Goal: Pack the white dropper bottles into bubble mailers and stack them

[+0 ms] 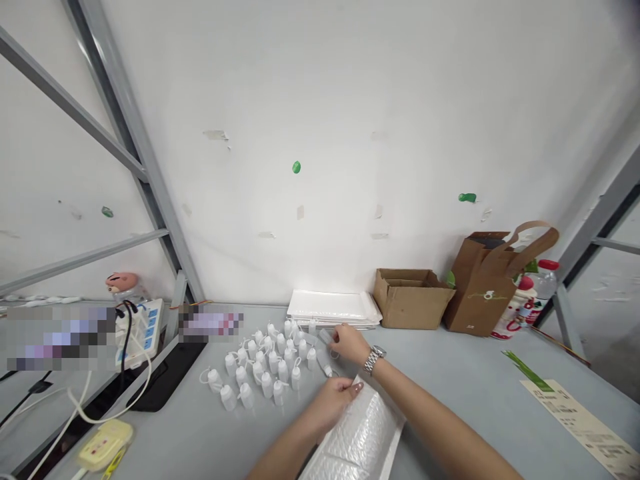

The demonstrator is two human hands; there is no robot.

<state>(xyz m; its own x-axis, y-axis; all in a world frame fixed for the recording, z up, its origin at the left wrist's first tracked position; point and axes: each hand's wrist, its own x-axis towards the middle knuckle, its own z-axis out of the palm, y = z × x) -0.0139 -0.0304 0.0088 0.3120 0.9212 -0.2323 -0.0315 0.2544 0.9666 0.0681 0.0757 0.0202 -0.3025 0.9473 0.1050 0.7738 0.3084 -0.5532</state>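
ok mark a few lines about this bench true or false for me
The right hand has a metal wristwatch at its wrist: true.
The left hand is inside the cardboard box: false, it is beside a white bubble mailer, away from the box.
White plastic bottles are grouped left of the hands: true.
The cardboard box is taped shut: false, its flaps are open.

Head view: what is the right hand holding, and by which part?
The right hand seems to hold a small translucent dropper bottle in its fingertips; the exact part gripped is too small to tell.
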